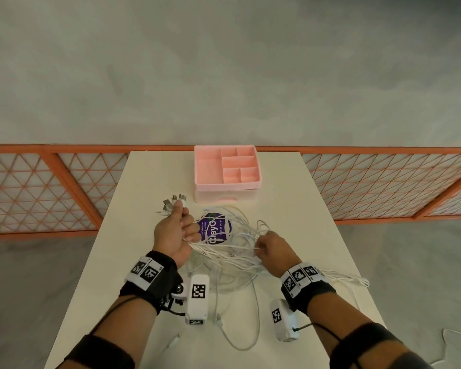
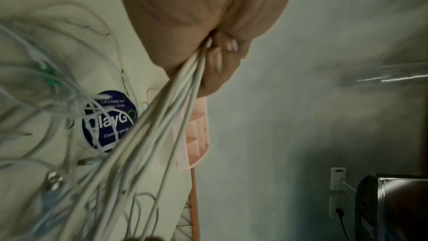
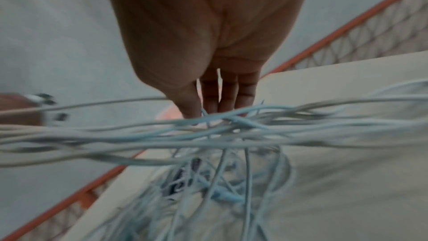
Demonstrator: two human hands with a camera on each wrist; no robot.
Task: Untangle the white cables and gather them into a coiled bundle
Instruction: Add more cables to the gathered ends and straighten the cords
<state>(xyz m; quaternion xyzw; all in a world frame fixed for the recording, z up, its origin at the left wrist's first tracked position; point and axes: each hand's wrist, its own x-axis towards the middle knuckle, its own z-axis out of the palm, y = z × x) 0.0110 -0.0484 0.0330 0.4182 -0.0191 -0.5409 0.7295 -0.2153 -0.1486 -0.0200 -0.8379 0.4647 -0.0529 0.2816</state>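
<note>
A tangle of thin white cables (image 1: 232,258) lies mid-table and is partly lifted between my hands. My left hand (image 1: 186,230) grips a bunch of strands in a fist, and their metal USB plugs (image 1: 175,203) stick out above the knuckles. The left wrist view shows that fist (image 2: 215,52) curled tight round the cables (image 2: 162,120), which fan down towards the table. To the right, my right hand (image 1: 260,249) pinches strands of the same tangle. In the blurred right wrist view its thumb and fingertips (image 3: 208,113) meet on the cables (image 3: 231,135).
A pink compartment organizer (image 1: 226,187) stands at the far end of the white table (image 1: 139,262). A round purple sticker (image 1: 215,230) lies under the cables. One cable loop (image 1: 250,342) trails to the near edge, and several ends (image 1: 357,281) reach the right edge. An orange lattice fence (image 1: 37,193) runs behind.
</note>
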